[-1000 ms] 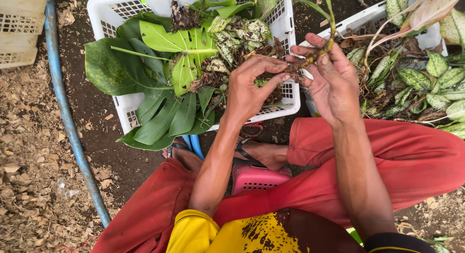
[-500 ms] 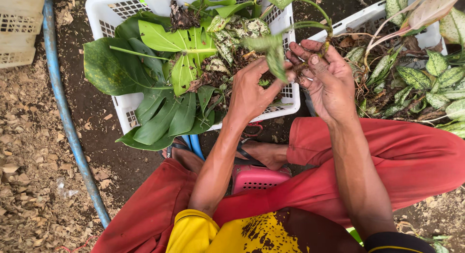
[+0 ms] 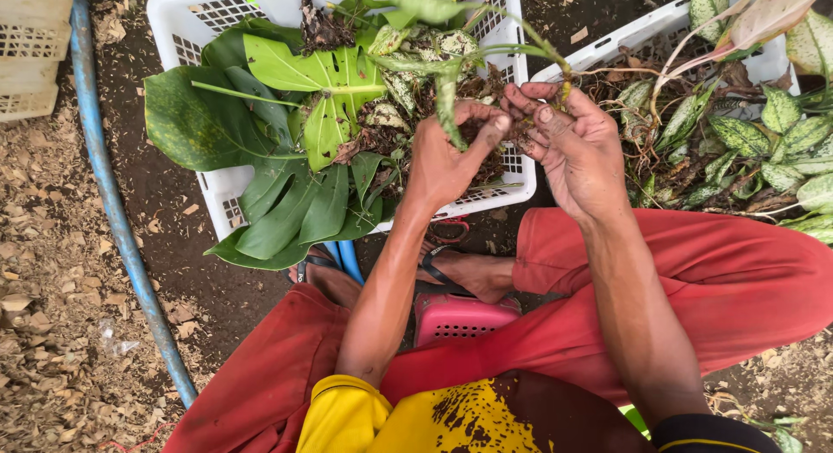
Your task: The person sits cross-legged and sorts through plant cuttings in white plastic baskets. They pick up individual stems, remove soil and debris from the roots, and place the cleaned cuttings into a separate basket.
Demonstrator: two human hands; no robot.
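Right, both of our hands meet over the near right corner of the white basket (image 3: 178, 19), and that corner is our landmark. Left hand (image 3: 447, 154) has thumb and fingers pressed together, pinching the plant cutting (image 3: 447, 93) low on its stem, where a narrow mottled leaf hangs down. Right hand (image 3: 573, 145) is just beside it, fingertips touching the left ones, curled and nipping the rooty, dirt-caked base of the same cutting. Both palms are soiled.

Key relation: the cutting's long axis runs from that base at the right fingertips, up and away from us, arching left over the basket corner, with its leafy top cut off by the frame's upper edge. So the stem lies beyond and above both hands, roots toward the right hand, leaves toward the left. Right hand is nearer the root end, left hand nearer the foliage.

Inside the basket, left of the corner, lie big green split leaves (image 3: 312, 80) piled on dry brown litter, some spilling over the near wall. Right of the corner sits a second white basket (image 3: 642, 32) of speckled, pale-green plants (image 3: 781, 132). Below the corner: red trousers, a sandalled foot, a pink stool (image 3: 460, 318). Far left of the basket a blue hose (image 3: 113, 201) crosses the bare soil.
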